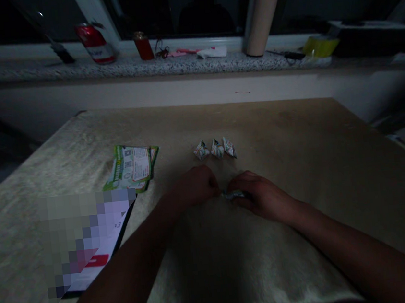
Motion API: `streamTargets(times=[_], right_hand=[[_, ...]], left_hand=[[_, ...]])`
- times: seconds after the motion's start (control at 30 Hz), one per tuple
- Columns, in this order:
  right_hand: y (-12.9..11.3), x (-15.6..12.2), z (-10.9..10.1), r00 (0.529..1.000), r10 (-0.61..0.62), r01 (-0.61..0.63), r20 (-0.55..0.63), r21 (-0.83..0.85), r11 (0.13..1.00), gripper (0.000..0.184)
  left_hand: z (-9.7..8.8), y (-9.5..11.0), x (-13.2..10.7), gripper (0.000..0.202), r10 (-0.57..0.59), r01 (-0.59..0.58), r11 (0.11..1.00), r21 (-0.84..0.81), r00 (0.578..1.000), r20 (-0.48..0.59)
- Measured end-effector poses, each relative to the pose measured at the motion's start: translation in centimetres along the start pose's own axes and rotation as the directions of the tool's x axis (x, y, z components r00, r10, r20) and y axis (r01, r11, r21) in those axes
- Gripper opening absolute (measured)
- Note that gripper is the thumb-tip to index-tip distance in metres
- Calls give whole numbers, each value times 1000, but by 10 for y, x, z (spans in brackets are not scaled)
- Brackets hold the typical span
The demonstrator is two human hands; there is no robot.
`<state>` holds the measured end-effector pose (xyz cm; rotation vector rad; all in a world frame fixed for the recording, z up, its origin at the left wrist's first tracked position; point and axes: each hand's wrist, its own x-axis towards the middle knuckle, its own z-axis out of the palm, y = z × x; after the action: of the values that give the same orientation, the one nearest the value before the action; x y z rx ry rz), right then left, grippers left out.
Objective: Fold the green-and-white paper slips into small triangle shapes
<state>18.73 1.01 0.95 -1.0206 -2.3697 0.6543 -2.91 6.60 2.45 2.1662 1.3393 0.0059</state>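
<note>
A small crinkled white-and-green packet point(234, 195) is between my hands, low over the table. My left hand point(199, 185) is closed, its fingertips pinching at the packet's left end. My right hand point(259, 193) grips the other end between thumb and fingers, which hide part of it. Just beyond my hands lie three similar small packets in a row: a left one point(201, 150), a middle one point(217, 149) and a right one point(229, 147). They have pointed, folded shapes with green and orange print.
Green-and-white printed pouches point(131, 166) lie to the left. Below them a tablet or phone with a lit screen point(111, 233) is partly blurred out. On the windowsill point(179, 67) stand a red can point(96, 44), a red jar point(143, 47) and a cardboard tube point(264, 15).
</note>
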Motion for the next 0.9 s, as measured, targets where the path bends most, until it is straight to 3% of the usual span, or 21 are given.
streamTargets(times=[0.17,0.33,0.53,0.63,0.77,0.9], right_hand=[[5,-3,-4,1000,10,-9,8,-23,1000,24],[17,-10,-15,996,75,-83,-57,-162,983,52],[20,-11,-20,994,110,-111,-17,-180,977,51],[17,-8,-20,994,108,-108,-8,-150,983,48],[13,-7,-18,997,79,-79,-6,-93,993,42],[10,-6,-16,998,55,-55,-8,-46,997,38]], left_hand=[[-2,3,-2,16,0,0,1000,3,1000,26],[1,1,-2,16,10,-10,1000,2,1000,18],[5,4,-14,17,44,-42,999,35,997,-59],[8,12,-21,27,56,-50,997,52,991,-121],[20,23,-21,30,229,-217,973,83,955,-190],[31,26,-13,30,265,-254,964,77,941,-211]])
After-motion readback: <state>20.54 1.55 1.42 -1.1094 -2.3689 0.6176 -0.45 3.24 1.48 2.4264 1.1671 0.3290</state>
